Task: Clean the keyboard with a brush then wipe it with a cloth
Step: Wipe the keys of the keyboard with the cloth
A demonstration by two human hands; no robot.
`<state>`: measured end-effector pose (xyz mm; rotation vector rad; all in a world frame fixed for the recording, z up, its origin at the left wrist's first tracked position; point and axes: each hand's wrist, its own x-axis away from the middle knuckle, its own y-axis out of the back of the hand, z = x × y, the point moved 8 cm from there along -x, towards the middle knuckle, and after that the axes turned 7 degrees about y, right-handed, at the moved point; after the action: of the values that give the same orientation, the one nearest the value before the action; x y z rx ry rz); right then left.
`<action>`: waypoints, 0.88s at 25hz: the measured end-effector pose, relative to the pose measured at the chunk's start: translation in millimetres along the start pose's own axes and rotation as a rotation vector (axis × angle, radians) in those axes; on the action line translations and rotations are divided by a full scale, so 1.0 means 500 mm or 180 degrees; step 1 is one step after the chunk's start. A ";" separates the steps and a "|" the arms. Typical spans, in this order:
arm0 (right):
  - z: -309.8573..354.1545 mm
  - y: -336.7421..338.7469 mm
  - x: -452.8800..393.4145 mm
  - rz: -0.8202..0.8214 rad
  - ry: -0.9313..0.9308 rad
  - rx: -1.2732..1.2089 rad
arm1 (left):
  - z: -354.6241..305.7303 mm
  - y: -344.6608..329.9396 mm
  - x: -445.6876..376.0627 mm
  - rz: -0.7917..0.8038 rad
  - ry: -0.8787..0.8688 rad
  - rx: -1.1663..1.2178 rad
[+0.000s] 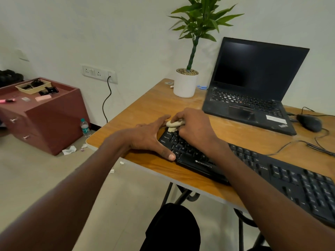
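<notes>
While the Zebronics keyboard [253,171] is lying under both hands at the table's near corner, the right hand [195,129] is clamping a balled cloth [175,124] onto its far-left keys. The left hand [150,138], fingers spread flat, is bracing that end. Pressing hard could be popping keycaps loose, or nudging the keyboard off the edge [145,167] just beneath the left thumb.

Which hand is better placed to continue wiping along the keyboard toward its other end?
Probably the right hand: it grips the cloth at the keyboard's near-left corner. The left hand lies spread over that end, thumb on its front edge, seemingly steadying it.
</notes>
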<state>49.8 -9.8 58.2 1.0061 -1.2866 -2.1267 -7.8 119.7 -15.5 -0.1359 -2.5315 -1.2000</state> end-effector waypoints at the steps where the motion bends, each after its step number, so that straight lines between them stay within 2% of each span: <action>1: -0.002 -0.005 0.002 -0.0059 -0.0001 -0.0114 | -0.003 -0.003 -0.001 0.0022 -0.0008 0.0057; 4: -0.022 -0.009 0.009 -0.0370 -0.0051 -0.0597 | -0.006 -0.004 -0.003 -0.0070 -0.0098 0.0352; 7: -0.048 -0.003 0.019 -0.0721 -0.0333 -0.1473 | -0.004 -0.006 0.005 -0.0132 -0.0182 0.0516; 8: -0.056 0.004 0.025 -0.0913 -0.0405 -0.1544 | -0.006 -0.007 0.008 -0.0131 -0.0201 0.0485; 10: -0.048 0.018 0.034 -0.1172 -0.0262 -0.1058 | -0.008 -0.004 0.010 -0.0141 -0.0192 0.0425; 12: -0.011 0.009 0.030 -0.0845 0.0129 -0.0411 | -0.006 -0.002 0.008 -0.0158 -0.0146 0.0405; 14: 0.016 -0.009 0.021 -0.0075 0.0494 0.0031 | -0.006 -0.004 0.007 -0.0184 -0.0131 0.0289; 16: 0.002 0.007 0.000 0.0409 0.0418 0.0402 | -0.006 -0.004 0.005 -0.0198 -0.0132 0.0168; 19: -0.011 0.033 -0.022 0.0268 0.0158 0.0464 | -0.003 -0.002 0.002 -0.0185 -0.0078 0.0203; 22: 0.029 -0.005 0.002 0.0569 0.0721 0.0183 | -0.003 -0.004 0.003 -0.0246 -0.0109 0.0224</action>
<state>38.0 -1.2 60.2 1.0779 -1.2803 -1.7964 -9.4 117.2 -15.8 -0.0424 -2.6271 -1.1441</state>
